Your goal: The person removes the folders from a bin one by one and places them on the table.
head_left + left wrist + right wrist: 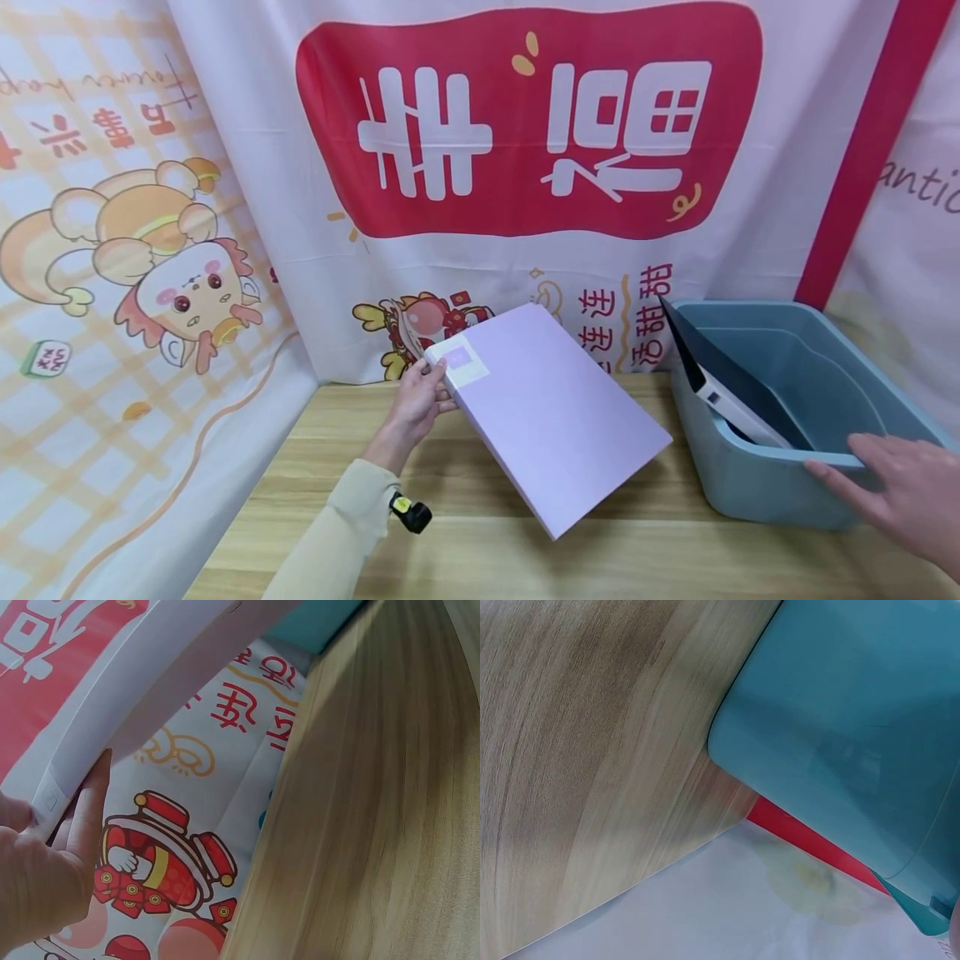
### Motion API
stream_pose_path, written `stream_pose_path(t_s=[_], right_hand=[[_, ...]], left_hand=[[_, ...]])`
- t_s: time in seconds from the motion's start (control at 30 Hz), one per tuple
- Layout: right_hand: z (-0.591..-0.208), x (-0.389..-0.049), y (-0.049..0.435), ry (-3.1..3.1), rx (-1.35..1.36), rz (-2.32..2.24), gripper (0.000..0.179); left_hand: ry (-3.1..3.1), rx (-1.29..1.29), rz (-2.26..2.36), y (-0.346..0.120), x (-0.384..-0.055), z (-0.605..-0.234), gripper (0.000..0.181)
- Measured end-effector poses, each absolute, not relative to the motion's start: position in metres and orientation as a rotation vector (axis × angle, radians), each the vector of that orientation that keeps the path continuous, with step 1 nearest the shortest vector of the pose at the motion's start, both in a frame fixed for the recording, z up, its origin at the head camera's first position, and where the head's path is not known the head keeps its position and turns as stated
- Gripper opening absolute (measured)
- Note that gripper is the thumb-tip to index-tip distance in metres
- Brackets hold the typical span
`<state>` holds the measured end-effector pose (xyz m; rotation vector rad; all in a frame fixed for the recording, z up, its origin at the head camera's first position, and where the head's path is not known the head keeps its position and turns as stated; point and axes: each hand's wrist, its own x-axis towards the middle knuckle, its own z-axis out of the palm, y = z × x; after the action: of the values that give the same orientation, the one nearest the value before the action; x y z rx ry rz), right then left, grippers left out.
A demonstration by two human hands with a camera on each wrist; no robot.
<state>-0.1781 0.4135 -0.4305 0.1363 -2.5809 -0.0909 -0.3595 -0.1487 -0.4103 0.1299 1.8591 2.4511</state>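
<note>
Head view: lilac folder (pixel 555 425), one, hand-held, at five o'clock above the table (pixel 465 562).
Near to far: right hand (pixel 903 492), four o'clock, on the near rim of the blue bin (pixel 750 483); whether it clasps or merely rests, cannot tell. Left hand (pixel 417 402), seven o'clock, pinching the folder's spine near its upper-left corner; folder tilted, apparently clear of the table. Bin between three and four o'clock; one dark folder (pixel 731 383), white-spined, leaning inside, a corner above the rim. Printed cloth (pixel 795 92), twelve o'clock, behind. Step, as judged: folder carried left-handed, bin attended right-handed. Next move seems to call for a firm pinch and controlled tilt.
</note>
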Motion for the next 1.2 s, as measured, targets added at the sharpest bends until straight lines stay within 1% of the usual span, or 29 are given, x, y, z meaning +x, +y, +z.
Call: stream_pose_path(t_s=[0.2, 0.43, 0.63, 0.77, 1.2], right_hand=[[-0.431, -0.179, 0.415, -2.588, 0.130, -0.084, 0.060], [-0.431, -0.180, 0.416, -2.628, 0.096, -0.087, 0.067], [-0.430, -0.180, 0.416, -2.615, 0.114, -0.072, 0.061], [-0.430, -0.179, 0.416, -2.591, 0.130, -0.069, 0.060], [-0.429, -0.178, 0.416, -2.604, 0.138, -0.134, 0.055]], left_hand=[[1.901, 0.148, 2.377, -0.145, -0.362, -0.413, 0.042], [1.881, 0.150, 2.329, -0.138, -0.366, -0.417, 0.044], [1.890, 0.166, 2.293, -0.131, -0.370, -0.416, 0.046], [1.888, 0.177, 2.266, -0.123, -0.372, -0.415, 0.046], [1.879, 0.156, 2.193, -0.095, -0.385, -0.432, 0.047]])
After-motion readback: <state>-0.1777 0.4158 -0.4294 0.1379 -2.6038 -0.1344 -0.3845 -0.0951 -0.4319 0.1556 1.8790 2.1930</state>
